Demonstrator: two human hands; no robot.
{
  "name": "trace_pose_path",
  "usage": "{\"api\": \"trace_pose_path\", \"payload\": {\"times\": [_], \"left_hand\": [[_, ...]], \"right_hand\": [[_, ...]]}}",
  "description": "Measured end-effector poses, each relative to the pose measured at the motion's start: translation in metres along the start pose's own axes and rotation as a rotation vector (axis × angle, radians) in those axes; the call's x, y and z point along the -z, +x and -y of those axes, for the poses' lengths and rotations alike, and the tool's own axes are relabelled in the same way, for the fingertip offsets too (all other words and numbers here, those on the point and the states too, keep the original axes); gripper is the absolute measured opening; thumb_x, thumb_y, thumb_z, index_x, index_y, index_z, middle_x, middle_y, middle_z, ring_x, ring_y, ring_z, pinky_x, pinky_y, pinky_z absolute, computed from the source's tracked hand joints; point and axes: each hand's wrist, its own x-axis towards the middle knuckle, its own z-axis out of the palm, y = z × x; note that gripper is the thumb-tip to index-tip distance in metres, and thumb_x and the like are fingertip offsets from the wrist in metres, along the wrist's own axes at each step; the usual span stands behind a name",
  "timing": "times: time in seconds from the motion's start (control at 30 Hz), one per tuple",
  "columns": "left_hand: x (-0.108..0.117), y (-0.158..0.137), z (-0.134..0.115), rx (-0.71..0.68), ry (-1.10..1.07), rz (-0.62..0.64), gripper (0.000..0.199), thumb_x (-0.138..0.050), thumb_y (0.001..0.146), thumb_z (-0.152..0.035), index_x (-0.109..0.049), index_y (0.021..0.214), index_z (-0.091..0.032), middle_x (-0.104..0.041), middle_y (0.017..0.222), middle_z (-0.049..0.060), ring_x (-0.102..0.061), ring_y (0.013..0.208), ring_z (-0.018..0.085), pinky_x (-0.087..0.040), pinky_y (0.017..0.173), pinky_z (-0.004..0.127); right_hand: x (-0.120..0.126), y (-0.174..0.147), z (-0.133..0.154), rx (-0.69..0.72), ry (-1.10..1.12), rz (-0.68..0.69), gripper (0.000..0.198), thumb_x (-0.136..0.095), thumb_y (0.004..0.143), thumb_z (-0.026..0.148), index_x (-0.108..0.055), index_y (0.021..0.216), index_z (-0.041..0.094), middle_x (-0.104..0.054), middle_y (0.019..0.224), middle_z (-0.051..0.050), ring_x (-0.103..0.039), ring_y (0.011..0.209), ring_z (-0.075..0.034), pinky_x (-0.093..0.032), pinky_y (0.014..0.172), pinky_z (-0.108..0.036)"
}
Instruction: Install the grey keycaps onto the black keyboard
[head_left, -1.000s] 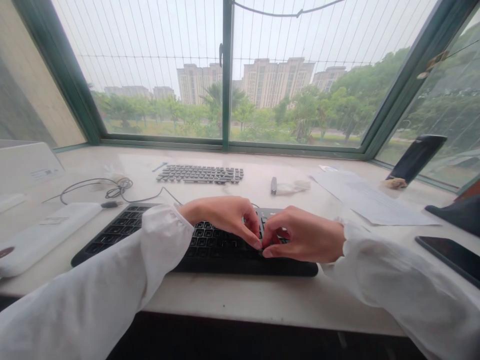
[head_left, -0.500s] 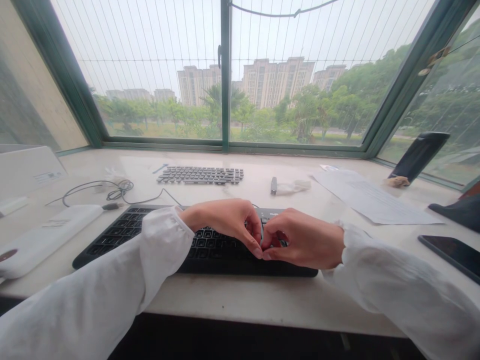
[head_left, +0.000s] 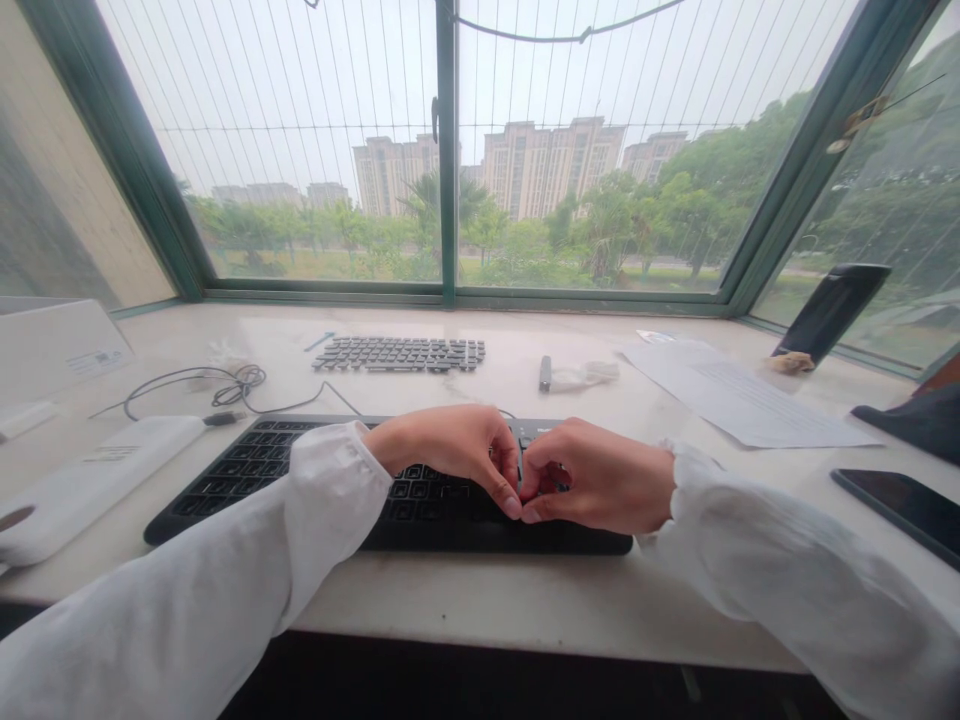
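A black keyboard (head_left: 232, 480) lies across the front of the white ledge, and the part that shows has lost its keycaps, leaving bare square sockets. Above its right half, my left hand (head_left: 461, 447) is closed, thumb and fingers pointing down. Meeting it tip to tip, my right hand (head_left: 592, 477) is curled in a pinch. Whatever the fingertips hold, if anything, is hidden between them. Behind the keyboard, the loose dark keycaps (head_left: 401, 354) are laid out in rows on the ledge.
To the left are a coiled USB cable (head_left: 240, 385) and a white flat device (head_left: 105, 485). Farther right lie a small dark-ended item (head_left: 545, 374) with clear plastic, paper sheets (head_left: 735, 395) and a phone (head_left: 900, 510). A dark upright object (head_left: 836, 310) leans by the window.
The view has shifted very slightly. Both hands keep the same pinched pose over the keyboard, with fingertips still together.
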Motion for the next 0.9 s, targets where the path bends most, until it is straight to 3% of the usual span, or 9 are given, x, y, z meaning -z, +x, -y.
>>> {"api": "trace_pose_path", "payload": {"times": [0.23, 0.6, 0.9], "left_hand": [[0.0001, 0.0013, 0.0005, 0.056, -0.018, -0.006, 0.031, -0.079, 0.059, -0.047, -0.069, 0.071, -0.020, -0.061, 0.063, -0.006, -0.051, 0.063, 0.010, -0.034, 0.059, 0.023], [0.0013, -0.0009, -0.0024, 0.058, -0.020, 0.010, 0.032, -0.079, 0.057, -0.048, -0.069, 0.070, -0.021, -0.060, 0.062, -0.006, -0.049, 0.061, 0.009, -0.032, 0.058, 0.024], [-0.0001, 0.0009, 0.0007, 0.110, -0.017, -0.017, 0.034, -0.080, 0.054, -0.049, -0.070, 0.072, -0.022, -0.063, 0.066, -0.006, -0.050, 0.063, 0.010, -0.031, 0.056, 0.024]], "right_hand": [[0.0023, 0.0055, -0.0042, -0.043, 0.150, 0.063, 0.019, -0.074, 0.071, 0.034, -0.073, 0.076, 0.017, -0.059, 0.060, 0.004, -0.048, 0.055, -0.007, -0.037, 0.052, -0.019], [0.0030, 0.0057, -0.0052, -0.118, 0.186, 0.081, 0.026, -0.077, 0.065, 0.040, -0.075, 0.078, 0.017, -0.059, 0.059, 0.004, -0.048, 0.055, -0.008, -0.036, 0.051, -0.020], [0.0043, 0.0058, -0.0081, -0.073, 0.193, 0.090, 0.026, -0.072, 0.071, 0.041, -0.075, 0.079, 0.016, -0.064, 0.065, 0.001, -0.051, 0.059, -0.009, -0.039, 0.054, -0.020]]}}
